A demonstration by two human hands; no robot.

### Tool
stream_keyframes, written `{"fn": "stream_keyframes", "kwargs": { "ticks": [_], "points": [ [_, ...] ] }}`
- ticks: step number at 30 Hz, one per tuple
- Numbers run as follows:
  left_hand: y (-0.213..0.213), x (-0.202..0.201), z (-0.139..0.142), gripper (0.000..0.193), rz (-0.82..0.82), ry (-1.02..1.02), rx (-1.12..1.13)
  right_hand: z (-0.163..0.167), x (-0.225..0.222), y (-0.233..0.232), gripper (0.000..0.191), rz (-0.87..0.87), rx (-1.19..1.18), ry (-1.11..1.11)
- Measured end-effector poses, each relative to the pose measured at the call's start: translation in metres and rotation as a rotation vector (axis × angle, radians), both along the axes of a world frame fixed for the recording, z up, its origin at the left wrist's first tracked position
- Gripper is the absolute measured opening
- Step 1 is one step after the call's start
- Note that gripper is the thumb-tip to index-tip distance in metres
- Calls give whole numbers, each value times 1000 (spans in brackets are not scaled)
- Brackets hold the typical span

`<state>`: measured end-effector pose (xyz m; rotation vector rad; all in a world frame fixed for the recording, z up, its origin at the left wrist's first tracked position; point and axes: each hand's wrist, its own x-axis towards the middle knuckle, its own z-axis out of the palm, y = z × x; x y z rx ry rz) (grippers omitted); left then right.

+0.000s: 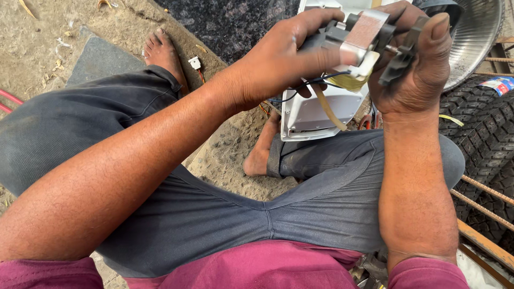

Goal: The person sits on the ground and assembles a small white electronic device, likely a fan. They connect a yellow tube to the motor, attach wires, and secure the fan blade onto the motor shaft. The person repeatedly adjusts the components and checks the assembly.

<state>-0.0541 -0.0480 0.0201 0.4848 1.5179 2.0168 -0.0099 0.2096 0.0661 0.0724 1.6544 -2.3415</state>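
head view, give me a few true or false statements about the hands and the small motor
1. Both hands hold the small motor. True.
2. The left hand rests flat on the knee. False: it grips the motor from the left.
3. The right hand has fingers on the dark fan wheel. True.
4. The person wears shoes. False: the foot is bare.
5. A tyre lies at the right. True.

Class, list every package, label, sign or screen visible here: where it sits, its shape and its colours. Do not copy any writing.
Printed label or wrapper: far right edge, lying on the black tyre below the shiny metal bowl; small, crumpled, blue with red and white.
No signs or screens are in view.
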Motion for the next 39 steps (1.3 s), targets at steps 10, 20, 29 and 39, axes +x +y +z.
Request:
{"fn": "stream_keyframes", "kwargs": {
  "ticks": [10, 20, 29, 39],
  "points": [
    [6, 3, 0, 77, -41, -86, 16, -5, -4, -12, 70, 3, 27, -12],
    [9, 7, -10, 67, 34, -100, -15, -6, -7, -11, 67, -23, 121, -24],
    [4, 8, 0, 81, -72, -264, 193, 26, -12, -26, 63, 133, 146, 138],
    [0, 8, 27, 75, -198, -700, 412, 50, -15, -37, 70, 209, 298, 226]
  ]
}}
